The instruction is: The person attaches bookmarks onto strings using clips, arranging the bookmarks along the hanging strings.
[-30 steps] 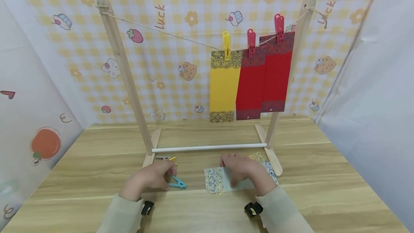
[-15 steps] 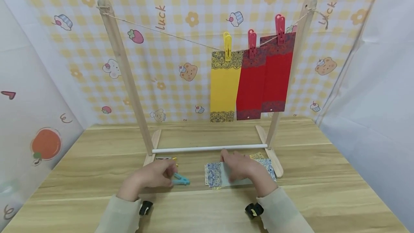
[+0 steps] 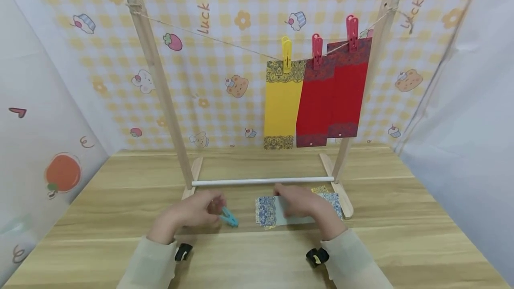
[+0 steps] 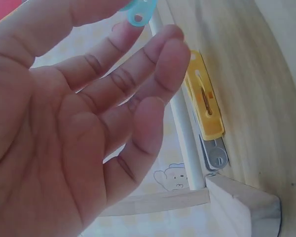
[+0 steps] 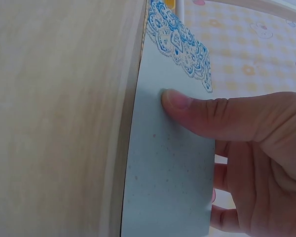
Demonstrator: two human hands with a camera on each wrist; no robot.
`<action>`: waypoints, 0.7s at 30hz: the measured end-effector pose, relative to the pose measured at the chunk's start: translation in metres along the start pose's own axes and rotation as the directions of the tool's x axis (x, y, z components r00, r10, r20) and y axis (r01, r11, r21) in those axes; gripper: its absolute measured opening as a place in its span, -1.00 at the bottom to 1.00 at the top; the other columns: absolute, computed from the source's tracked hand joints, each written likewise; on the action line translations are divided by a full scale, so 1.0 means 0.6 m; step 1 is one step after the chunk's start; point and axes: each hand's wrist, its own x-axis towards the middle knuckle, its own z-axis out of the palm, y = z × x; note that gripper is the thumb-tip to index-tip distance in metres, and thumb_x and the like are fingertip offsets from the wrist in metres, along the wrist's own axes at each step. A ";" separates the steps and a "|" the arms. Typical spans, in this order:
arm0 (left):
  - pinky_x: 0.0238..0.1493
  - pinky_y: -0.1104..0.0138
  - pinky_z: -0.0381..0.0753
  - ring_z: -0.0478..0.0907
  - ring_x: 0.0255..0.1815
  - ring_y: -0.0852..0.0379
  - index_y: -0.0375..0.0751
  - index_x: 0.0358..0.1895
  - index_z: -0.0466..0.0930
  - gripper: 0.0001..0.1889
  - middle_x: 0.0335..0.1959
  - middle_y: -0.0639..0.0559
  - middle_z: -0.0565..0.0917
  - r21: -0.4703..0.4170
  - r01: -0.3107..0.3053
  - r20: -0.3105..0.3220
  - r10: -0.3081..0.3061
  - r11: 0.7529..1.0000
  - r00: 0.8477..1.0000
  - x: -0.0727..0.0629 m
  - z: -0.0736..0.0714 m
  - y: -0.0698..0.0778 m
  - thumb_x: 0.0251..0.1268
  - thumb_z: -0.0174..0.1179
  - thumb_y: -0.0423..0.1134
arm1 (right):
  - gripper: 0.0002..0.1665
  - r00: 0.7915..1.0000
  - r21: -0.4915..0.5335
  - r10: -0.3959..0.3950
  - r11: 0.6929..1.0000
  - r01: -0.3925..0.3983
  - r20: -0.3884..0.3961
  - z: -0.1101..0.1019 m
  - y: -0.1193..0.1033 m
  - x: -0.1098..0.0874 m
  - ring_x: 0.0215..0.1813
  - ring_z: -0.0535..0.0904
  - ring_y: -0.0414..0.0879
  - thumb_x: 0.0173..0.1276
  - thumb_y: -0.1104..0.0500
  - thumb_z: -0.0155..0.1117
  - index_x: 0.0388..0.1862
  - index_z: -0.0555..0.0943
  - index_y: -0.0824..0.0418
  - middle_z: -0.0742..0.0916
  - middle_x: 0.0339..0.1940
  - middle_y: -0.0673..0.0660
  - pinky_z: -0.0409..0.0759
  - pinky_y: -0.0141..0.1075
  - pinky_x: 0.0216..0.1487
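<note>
Three cards (image 3: 283, 110) hang from the string (image 3: 225, 41) in the head view, each under its own clip (image 3: 287, 57); the line sags, presumably from their weight. Left hand (image 3: 192, 212) holds a blue clip (image 3: 229, 217) by one end, its other end pointing away. Right hand (image 3: 302, 201) grips a pale blue card (image 3: 279, 216) over other cards (image 3: 320, 189) on the counter (image 3: 249, 253).

Left wrist: clip cropped at top, apparently pinched by thumb and forefinger; remaining fingers (image 4: 121, 79) loosely bent, holding nothing.

Right wrist: thumb on the card's plain face, other fingers behind its edge, tips hidden; patterned end left uncovered.
</note>
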 end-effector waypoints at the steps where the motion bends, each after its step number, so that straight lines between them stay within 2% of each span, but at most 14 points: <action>1: -0.22 0.39 0.58 0.53 -0.23 0.14 -0.26 -0.10 0.54 -0.71 -0.23 -0.03 0.63 -0.003 0.002 0.005 -0.002 1.000 1.000 0.000 0.000 0.000 0.06 0.28 -0.46 | -0.46 1.000 0.002 -0.008 1.000 0.008 -0.001 0.001 0.000 0.001 -0.17 0.50 -0.12 0.09 0.37 0.49 0.00 0.49 0.05 0.67 -0.12 0.01 0.54 -0.19 -0.19; 9: -0.27 0.41 0.59 0.54 -0.25 0.17 -0.24 -0.06 0.54 -0.69 -0.22 0.00 0.63 -0.025 0.000 0.002 0.000 1.000 1.000 0.002 -0.001 -0.001 0.07 0.26 -0.44 | -0.64 0.997 0.040 -0.071 0.997 0.071 -0.009 -0.002 0.004 0.004 -0.17 0.47 -0.10 0.14 0.41 0.43 -0.16 0.56 0.09 0.63 -0.24 -0.02 0.56 -0.13 -0.07; 11: -0.29 0.42 0.59 0.53 -0.27 0.19 -0.25 -0.05 0.55 -0.69 -0.24 0.01 0.63 -0.022 0.000 -0.005 -0.001 1.000 1.000 0.003 -0.001 -0.001 0.08 0.26 -0.44 | -0.67 0.997 0.062 -0.080 0.995 0.081 -0.012 -0.003 0.005 0.004 -0.18 0.46 -0.09 0.16 0.42 0.41 -0.19 0.56 0.09 0.60 -0.28 -0.02 0.54 -0.15 -0.09; 17: -0.23 0.43 0.61 0.54 -0.25 0.23 -0.26 -0.06 0.55 -0.72 -0.22 0.01 0.65 0.003 -0.055 -0.035 0.055 0.998 0.998 0.006 -0.003 0.001 0.12 0.25 -0.46 | -0.74 0.993 0.094 -0.119 0.988 0.120 -0.013 -0.008 0.007 0.003 -0.23 0.45 -0.10 0.23 0.43 0.34 -0.29 0.54 0.10 0.56 -0.36 -0.02 0.46 -0.23 -0.21; 21: -0.26 0.43 0.58 0.53 -0.27 0.21 -0.21 -0.09 0.53 -0.71 -0.17 0.01 0.63 0.014 -0.032 -0.023 0.032 0.999 0.999 0.004 -0.007 0.005 0.09 0.25 -0.49 | -0.79 0.988 0.111 -0.157 0.981 0.157 -0.011 -0.012 0.007 0.004 -0.29 0.43 -0.13 0.31 0.43 0.26 -0.32 0.53 0.13 0.51 -0.42 -0.03 0.41 -0.29 -0.28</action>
